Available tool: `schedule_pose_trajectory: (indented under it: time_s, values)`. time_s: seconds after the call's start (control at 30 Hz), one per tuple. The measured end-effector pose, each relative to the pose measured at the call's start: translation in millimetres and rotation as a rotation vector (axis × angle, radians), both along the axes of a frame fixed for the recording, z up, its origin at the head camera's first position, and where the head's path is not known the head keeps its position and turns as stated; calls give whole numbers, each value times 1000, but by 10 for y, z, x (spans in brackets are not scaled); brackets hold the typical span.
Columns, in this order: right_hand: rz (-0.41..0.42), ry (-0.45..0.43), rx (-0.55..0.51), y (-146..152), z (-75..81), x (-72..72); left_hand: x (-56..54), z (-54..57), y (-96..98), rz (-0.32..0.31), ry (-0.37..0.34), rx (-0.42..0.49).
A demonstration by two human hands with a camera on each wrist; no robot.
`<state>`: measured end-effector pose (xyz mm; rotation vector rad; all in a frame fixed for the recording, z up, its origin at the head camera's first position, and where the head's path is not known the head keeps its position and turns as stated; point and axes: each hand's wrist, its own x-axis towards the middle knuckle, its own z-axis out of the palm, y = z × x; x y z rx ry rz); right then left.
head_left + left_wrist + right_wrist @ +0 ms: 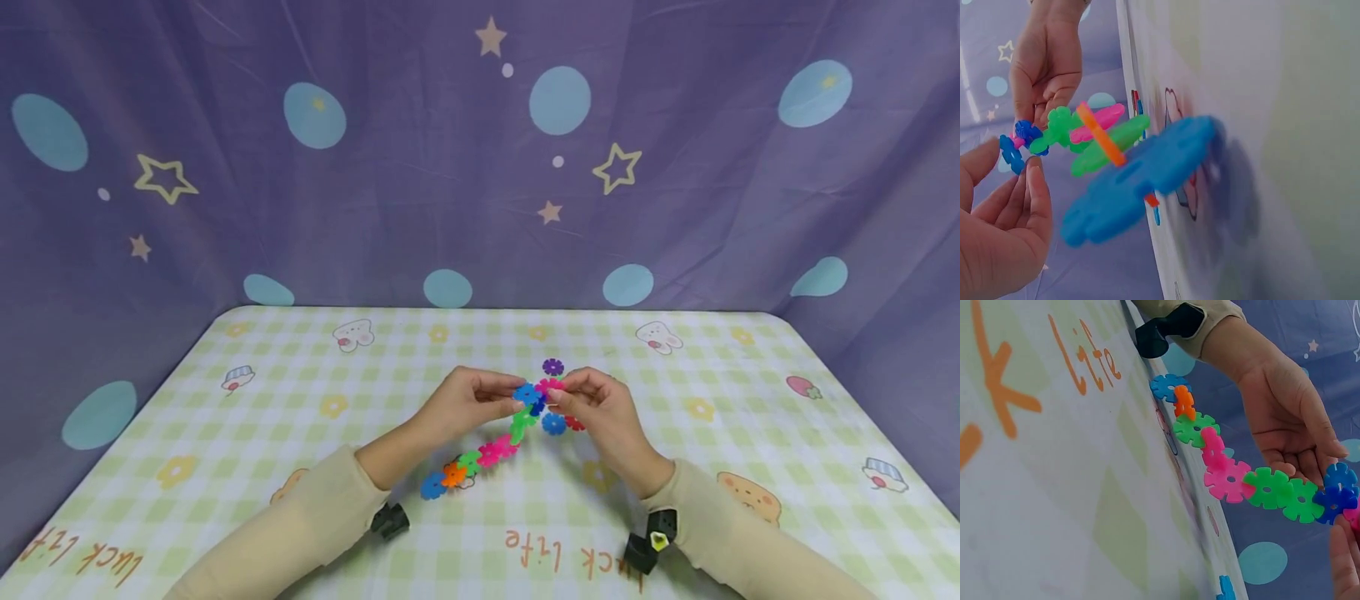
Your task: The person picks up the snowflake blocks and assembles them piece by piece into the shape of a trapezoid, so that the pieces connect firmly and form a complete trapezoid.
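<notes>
A chain of flower-shaped plastic snowflake discs [495,452] hangs between and below both hands, its notched pieces slotted together. My left hand [461,408] pinches a light blue disc [527,394] near the chain's upper end. With thumb and fingers, my right hand [611,417] holds a pink disc [551,388] right beside it. A dark blue disc [1335,503] sits where the two meet. From there green discs [1269,487], pink, green and orange ones run down to a light blue end disc [1141,181], which looms large in the left wrist view.
A loose purple disc [553,367] lies on the table just beyond the hands. Beneath the right hand are a blue disc [554,424] and a partly hidden red disc [573,423]. The checked tablecloth [337,350] reaches back to a purple curtain [480,167].
</notes>
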<state>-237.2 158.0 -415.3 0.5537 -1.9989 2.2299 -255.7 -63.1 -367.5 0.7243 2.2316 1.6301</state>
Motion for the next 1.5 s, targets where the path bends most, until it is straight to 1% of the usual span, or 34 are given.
schedule_pose_trajectory:
  time_s: [0.07, 0.13, 0.23, 0.4, 0.5, 0.57, 0.63, 0.7, 0.87, 1.0, 1.2, 1.3, 1.4, 1.5]
  values:
    - [1, -3, -5, -16, 20, 13, 14, 6, 6, 19, -10, 2]
    - [-11, -11, 7, -34, 80, 44, 28, 5, 14, 40, -16, 1]
    - [-16, 2, 74, -25, 151, 80, 52, -9, 20, 50, -12, -15]
    - [-13, 50, 248, 40, 217, 110, 98, -27, 22, -3, 0, -52]
    - [18, 31, 312, 66, 239, 118, 131, -24, 22, -25, 9, -87]
    - [49, 24, 333, 80, 244, 115, 146, -17, 27, -39, 25, -110]
    - [75, 22, 343, 89, 249, 118, 159, -9, 35, -55, 49, -131]
    - [90, 42, 354, 91, 249, 121, 169, -2, 41, -66, 78, -145]
    - [105, 97, 355, 84, 253, 136, 190, 14, 56, -89, 98, -179]
    - [114, 116, 319, 59, 256, 142, 203, 23, 62, -95, 120, -193]
    - [92, 113, 275, 33, 236, 164, 244, 32, 85, -71, 183, -210]
    - [75, 109, 278, 19, 227, 183, 266, 36, 96, -70, 212, -231]
    - [65, 101, 284, 12, 211, 199, 272, 39, 107, -76, 221, -254]
    - [70, 83, 291, 25, 193, 185, 247, 28, 117, -82, 212, -266]
